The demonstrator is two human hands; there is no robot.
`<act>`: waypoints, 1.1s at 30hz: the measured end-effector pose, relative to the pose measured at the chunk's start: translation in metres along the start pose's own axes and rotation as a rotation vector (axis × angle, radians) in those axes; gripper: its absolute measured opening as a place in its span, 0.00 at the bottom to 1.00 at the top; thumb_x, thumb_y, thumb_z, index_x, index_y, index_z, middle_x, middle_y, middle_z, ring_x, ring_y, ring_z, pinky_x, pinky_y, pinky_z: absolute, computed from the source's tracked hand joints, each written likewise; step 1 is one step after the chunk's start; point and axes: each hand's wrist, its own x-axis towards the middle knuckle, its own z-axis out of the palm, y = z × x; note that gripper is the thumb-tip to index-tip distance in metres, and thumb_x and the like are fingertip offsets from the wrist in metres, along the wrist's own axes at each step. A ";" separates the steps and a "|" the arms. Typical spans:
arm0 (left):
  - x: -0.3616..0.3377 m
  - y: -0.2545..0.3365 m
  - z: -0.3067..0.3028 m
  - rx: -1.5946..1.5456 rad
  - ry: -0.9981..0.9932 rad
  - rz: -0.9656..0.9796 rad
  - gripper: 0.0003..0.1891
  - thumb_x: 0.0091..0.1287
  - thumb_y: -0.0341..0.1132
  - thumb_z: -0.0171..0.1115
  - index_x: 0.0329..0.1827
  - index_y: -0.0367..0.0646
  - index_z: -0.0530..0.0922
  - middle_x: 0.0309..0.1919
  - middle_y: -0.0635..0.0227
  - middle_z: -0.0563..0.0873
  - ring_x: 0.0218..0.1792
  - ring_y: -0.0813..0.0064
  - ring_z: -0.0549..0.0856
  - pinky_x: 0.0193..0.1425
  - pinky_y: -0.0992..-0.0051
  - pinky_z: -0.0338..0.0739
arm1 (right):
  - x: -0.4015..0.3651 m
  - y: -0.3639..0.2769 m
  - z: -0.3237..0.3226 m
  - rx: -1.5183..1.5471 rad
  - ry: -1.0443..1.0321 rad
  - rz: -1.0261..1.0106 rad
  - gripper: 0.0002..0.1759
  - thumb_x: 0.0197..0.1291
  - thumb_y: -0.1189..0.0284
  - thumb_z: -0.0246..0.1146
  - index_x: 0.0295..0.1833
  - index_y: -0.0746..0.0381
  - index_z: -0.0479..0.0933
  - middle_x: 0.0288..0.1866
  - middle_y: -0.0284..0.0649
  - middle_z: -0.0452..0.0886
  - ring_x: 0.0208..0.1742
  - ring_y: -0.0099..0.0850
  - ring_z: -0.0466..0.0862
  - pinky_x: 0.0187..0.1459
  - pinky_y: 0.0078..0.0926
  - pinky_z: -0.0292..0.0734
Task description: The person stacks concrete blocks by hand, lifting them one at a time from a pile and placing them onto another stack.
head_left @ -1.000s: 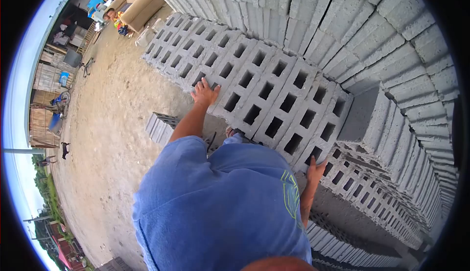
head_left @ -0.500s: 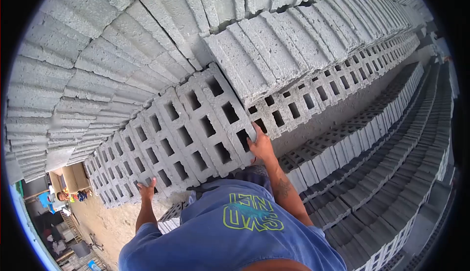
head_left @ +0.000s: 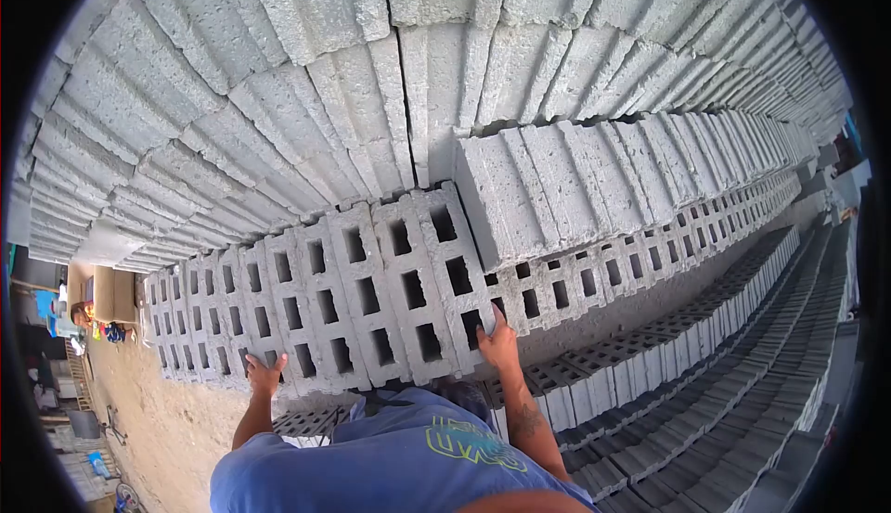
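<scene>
A long row of grey hollow blocks (head_left: 371,272) runs across in front of the body, its rectangular holes facing up. My left hand (head_left: 264,374) rests on the near edge of this row, thumb and fingers apart. On the right, my right hand (head_left: 498,341) lies at the near corner of the row's end block (head_left: 459,276), with its thumb by a hole and its fingers over the block's outer side. A second layer of blocks (head_left: 557,179) stands just right of that end block.
Tall stacked blocks (head_left: 325,105) form a wall behind the row. More block rows (head_left: 650,365) stretch away at the right. Sandy ground (head_left: 176,420) lies at the lower left, near a brown sofa-like object (head_left: 113,295) and household items.
The view has tilted upward, so the row and both hands appear lower. Both hands remain at about the same places on the blocks.
</scene>
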 end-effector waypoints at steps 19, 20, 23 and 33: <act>-0.012 0.114 -0.092 0.594 -0.207 0.365 0.32 0.58 0.59 0.64 0.47 0.34 0.83 0.49 0.50 0.85 0.54 0.49 0.83 0.57 0.56 0.77 | 0.005 -0.007 0.005 0.046 0.109 0.108 0.29 0.50 0.64 0.68 0.58 0.64 0.77 0.46 0.54 0.85 0.52 0.45 0.85 0.54 0.37 0.77; -0.010 0.148 -0.089 0.476 -0.145 0.452 0.27 0.60 0.55 0.63 0.44 0.35 0.83 0.48 0.48 0.85 0.51 0.49 0.84 0.54 0.55 0.78 | 0.002 -0.011 0.002 -0.025 0.133 0.112 0.29 0.50 0.62 0.69 0.58 0.63 0.78 0.47 0.54 0.85 0.52 0.46 0.84 0.55 0.37 0.77; -0.052 0.248 -0.090 0.221 -0.261 0.770 0.18 0.65 0.45 0.59 0.40 0.36 0.83 0.44 0.44 0.84 0.44 0.46 0.84 0.47 0.55 0.79 | -0.009 -0.031 -0.011 0.098 0.174 0.176 0.35 0.50 0.54 0.73 0.57 0.68 0.77 0.51 0.52 0.83 0.53 0.43 0.84 0.55 0.34 0.77; -0.128 0.342 0.043 -0.074 0.149 1.876 0.29 0.66 0.45 0.60 0.70 0.47 0.68 0.70 0.49 0.62 0.71 0.48 0.61 0.72 0.46 0.55 | -0.186 0.103 0.072 0.167 0.469 0.625 0.30 0.66 0.48 0.53 0.52 0.64 0.80 0.45 0.53 0.84 0.50 0.47 0.83 0.54 0.39 0.75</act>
